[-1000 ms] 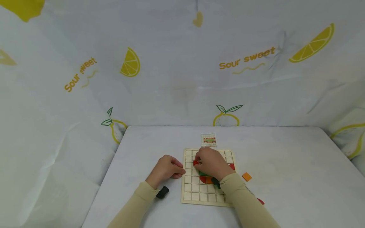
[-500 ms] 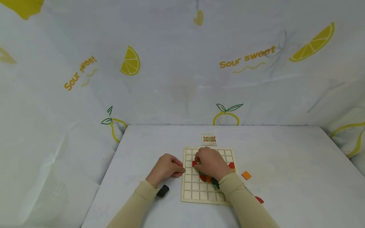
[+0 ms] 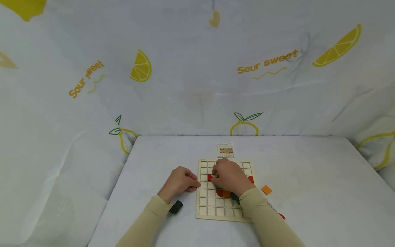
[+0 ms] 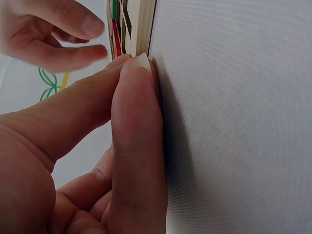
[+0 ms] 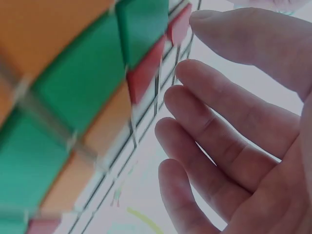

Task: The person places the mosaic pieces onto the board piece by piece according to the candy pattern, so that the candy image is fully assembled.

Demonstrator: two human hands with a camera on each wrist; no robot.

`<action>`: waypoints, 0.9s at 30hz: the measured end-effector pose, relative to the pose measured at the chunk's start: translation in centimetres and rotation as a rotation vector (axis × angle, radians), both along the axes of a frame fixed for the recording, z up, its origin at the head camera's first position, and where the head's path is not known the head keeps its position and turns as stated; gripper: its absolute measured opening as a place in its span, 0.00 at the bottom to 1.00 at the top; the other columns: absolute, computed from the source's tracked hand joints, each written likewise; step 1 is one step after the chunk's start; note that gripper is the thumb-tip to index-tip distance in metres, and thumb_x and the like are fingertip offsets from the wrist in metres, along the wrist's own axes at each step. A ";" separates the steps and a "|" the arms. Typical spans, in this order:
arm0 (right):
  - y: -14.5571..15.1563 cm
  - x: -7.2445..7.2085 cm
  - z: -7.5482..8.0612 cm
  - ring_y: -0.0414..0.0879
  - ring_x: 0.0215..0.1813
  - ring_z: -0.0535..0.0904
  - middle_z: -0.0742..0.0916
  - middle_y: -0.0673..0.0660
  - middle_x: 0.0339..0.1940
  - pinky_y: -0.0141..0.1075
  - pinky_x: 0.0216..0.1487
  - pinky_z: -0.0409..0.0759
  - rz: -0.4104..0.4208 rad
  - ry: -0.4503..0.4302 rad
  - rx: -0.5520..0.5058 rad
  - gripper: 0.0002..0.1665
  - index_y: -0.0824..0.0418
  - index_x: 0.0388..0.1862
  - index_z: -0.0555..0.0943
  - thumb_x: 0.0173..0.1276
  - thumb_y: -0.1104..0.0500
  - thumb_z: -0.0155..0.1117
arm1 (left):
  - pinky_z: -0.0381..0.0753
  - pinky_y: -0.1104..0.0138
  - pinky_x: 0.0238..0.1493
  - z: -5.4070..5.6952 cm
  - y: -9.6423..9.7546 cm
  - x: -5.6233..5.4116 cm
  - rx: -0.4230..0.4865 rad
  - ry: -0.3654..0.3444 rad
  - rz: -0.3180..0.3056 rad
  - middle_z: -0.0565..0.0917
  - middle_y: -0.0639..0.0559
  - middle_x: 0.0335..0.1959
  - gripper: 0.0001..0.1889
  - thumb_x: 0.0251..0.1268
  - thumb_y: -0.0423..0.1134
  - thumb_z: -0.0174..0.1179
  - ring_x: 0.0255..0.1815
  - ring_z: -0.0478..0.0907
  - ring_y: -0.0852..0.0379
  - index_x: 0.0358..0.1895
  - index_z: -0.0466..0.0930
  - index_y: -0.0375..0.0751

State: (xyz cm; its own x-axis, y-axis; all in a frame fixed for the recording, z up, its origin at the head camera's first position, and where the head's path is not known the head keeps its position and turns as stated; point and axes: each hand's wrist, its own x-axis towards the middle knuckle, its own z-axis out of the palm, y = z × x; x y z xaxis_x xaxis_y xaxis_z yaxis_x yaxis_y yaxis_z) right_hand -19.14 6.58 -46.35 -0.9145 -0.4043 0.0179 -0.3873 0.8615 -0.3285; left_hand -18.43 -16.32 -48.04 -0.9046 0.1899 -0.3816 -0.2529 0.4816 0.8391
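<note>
A pale wooden grid board (image 3: 211,211) lies on the table, with red, orange and green flat tiles in its cells. My left hand (image 3: 179,181) pinches the board's left edge between thumb (image 4: 139,122) and forefinger, right at the rim in the left wrist view. Over the upper middle of the board, my right hand (image 3: 231,175) has its fingers apart and loosely bent. Its thumb tip is right at a small red tile (image 5: 180,24), which sits in a cell near the left side. Green tiles (image 5: 80,70) show nearby, partly hidden by this hand in the head view.
A small printed pattern card (image 3: 226,150) lies beyond the board. To the right, an orange square tile (image 3: 266,190) rests loose on the white table, and a red piece (image 3: 281,215) peeks out beside the right sleeve. White lemon-print cloth stands behind.
The red tile at my right fingertips has gone from between the fingers down into a grid cell, and those fingers have come off it slightly. My left hand stays at the board's edge.
</note>
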 end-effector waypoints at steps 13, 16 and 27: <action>9.4 3.6 1.9 0.44 0.42 0.78 0.87 0.47 0.36 0.43 0.45 0.86 -0.132 -0.011 0.063 0.07 0.52 0.35 0.91 0.67 0.51 0.80 | 0.91 0.68 0.34 0.1 0.0 0.1 0.001 -0.008 0.006 0.91 0.48 0.30 0.11 0.60 0.34 0.80 0.27 0.88 0.60 0.41 0.88 0.36; 11.6 4.6 1.9 0.48 0.45 0.81 0.88 0.50 0.41 0.48 0.49 0.88 -0.193 -0.044 0.094 0.10 0.55 0.39 0.91 0.66 0.51 0.81 | 0.91 0.68 0.34 0.1 0.0 0.1 -0.005 0.001 -0.002 0.91 0.48 0.30 0.11 0.60 0.35 0.80 0.27 0.88 0.60 0.41 0.88 0.36; 15.3 6.5 1.1 0.47 0.41 0.82 0.88 0.52 0.37 0.47 0.45 0.90 -0.275 -0.053 0.148 0.18 0.60 0.40 0.92 0.62 0.48 0.84 | 0.91 0.68 0.33 -0.4 0.1 0.0 -0.006 -0.008 0.007 0.91 0.47 0.32 0.11 0.60 0.35 0.80 0.28 0.89 0.59 0.41 0.88 0.37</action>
State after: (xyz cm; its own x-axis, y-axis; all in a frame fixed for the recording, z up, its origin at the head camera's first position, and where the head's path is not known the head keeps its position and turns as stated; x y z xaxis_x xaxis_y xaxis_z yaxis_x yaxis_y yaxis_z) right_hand -12.64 21.89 -45.22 -0.9879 -0.1368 -0.0727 -0.1194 0.9713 -0.2055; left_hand -18.40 -16.25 -48.41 -0.9028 0.1810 -0.3902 -0.2633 0.4848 0.8340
